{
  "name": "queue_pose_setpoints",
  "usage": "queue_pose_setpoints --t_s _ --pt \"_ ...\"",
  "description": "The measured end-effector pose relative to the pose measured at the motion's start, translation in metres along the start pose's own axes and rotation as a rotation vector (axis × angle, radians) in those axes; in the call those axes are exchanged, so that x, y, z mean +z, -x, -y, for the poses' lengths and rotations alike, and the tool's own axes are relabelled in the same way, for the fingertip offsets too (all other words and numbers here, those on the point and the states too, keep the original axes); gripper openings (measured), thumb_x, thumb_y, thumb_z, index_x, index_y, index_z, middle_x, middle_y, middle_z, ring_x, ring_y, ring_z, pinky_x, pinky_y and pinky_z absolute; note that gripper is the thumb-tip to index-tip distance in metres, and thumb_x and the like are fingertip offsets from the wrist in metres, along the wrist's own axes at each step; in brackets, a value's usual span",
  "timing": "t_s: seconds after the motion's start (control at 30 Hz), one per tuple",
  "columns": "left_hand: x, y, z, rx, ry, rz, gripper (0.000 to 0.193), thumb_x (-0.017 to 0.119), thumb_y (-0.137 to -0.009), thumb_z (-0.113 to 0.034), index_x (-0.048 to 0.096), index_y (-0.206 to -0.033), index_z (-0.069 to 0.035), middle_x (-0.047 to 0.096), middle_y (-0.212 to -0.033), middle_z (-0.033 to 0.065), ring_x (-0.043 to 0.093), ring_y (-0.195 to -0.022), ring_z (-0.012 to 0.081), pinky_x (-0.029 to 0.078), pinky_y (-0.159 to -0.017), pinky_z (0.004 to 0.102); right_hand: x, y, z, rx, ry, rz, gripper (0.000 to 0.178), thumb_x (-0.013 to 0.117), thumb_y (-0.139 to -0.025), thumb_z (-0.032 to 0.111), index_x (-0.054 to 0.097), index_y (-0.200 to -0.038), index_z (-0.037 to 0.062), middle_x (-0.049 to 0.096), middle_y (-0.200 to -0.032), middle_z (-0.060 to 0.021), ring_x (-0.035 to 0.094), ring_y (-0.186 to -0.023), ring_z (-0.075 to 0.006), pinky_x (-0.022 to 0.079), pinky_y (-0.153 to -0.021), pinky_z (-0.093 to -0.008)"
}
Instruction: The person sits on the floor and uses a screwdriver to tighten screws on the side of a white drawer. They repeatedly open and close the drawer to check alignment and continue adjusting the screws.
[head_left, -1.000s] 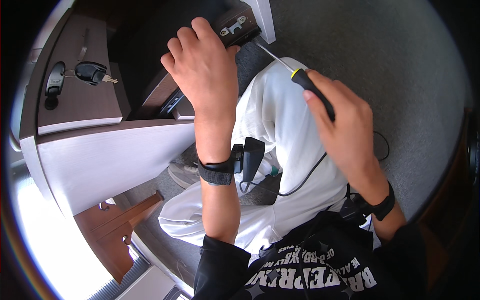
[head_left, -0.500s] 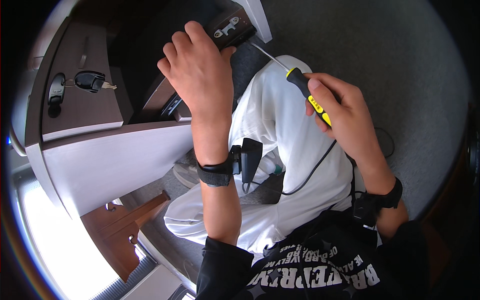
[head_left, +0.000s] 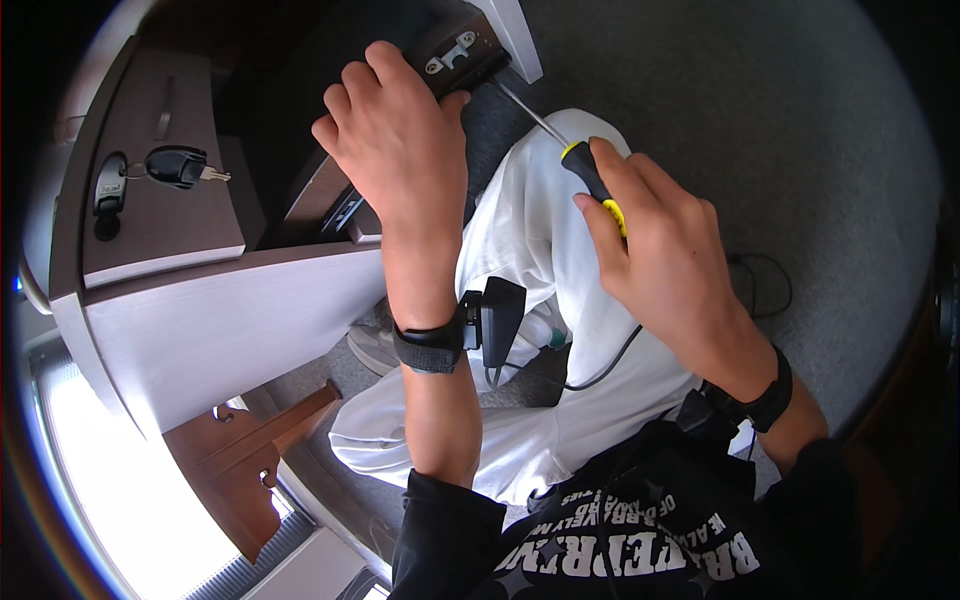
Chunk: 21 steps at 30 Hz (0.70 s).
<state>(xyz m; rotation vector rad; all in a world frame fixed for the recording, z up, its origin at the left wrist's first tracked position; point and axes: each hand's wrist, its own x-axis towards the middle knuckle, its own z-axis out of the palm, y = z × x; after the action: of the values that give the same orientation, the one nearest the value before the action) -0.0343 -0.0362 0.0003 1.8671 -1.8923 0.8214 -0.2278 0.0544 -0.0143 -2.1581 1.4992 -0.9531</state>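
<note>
My right hand [head_left: 670, 245] is closed round the black and yellow handle of a screwdriver [head_left: 582, 170]. Its thin metal shaft slants up and left, and the tip meets the lower edge of a dark brown drawer [head_left: 408, 40] near a corner; what exactly it touches there is too small to tell. A small silver bracket [head_left: 451, 55] sits on the drawer's board beside that corner. My left hand [head_left: 400, 150] is wrapped over the drawer's edge with bent fingers, the thumb lying toward the bracket. That hand covers part of the board.
A pale cabinet [head_left: 230, 325] stands at the left, with keys [head_left: 178, 168] hanging from its lock. My white-trousered leg [head_left: 575, 230] is below the screwdriver. A black cable [head_left: 610, 368] runs across my lap to the grey carpet [head_left: 840, 200]. A brown wooden piece [head_left: 225, 460] is lower left.
My right hand has turned over with the screwdriver, its back now facing up and its grip nearer the shaft. The handle has shifted slightly left. My left hand has barely moved.
</note>
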Motion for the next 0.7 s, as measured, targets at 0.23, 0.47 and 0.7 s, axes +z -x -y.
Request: queue_pose_setpoints --t_s 0.23,0.47,0.7 --pt "0.0 0.0 0.002 -0.004 0.031 -0.014 0.056 0.094 -0.065 -0.026 0.061 -0.105 -0.005 0.063 -0.093 0.0079 0.061 -0.092 0.0288 0.043 -0.081 0.0426 0.003 -0.01 -0.007 0.16 -0.462 -0.085 0.032 0.072 -0.091 0.009 0.067 -0.114 -0.0126 0.067 -0.073 -0.0135 0.065 -0.058 -0.019 0.05 -0.056 -0.0334" --pt "-0.002 -0.001 0.0 -0.018 0.028 -0.024 0.056 0.094 -0.065 -0.025 0.061 -0.105 -0.004 0.063 -0.094 0.0077 0.061 -0.093 0.0285 0.043 -0.082 0.0426 -0.022 -0.019 -0.007 0.646 -0.986 0.258 0.027 0.068 -0.098 0.014 0.071 -0.116 -0.0054 0.054 -0.064 0.0011 0.045 -0.05 -0.0041 0.033 -0.044 -0.0246" --pt "-0.006 -0.004 0.0 -0.072 0.062 0.043 0.06 0.093 -0.068 -0.03 0.062 -0.112 -0.004 0.067 -0.103 0.01 0.064 -0.099 0.0321 0.044 -0.087 0.0463 -0.024 -0.024 -0.003 0.67 -1.056 0.325 0.026 0.06 -0.102 0.018 0.068 -0.109 -0.0058 0.061 -0.076 -0.0043 0.047 -0.045 -0.0064 0.031 -0.039 -0.0238"
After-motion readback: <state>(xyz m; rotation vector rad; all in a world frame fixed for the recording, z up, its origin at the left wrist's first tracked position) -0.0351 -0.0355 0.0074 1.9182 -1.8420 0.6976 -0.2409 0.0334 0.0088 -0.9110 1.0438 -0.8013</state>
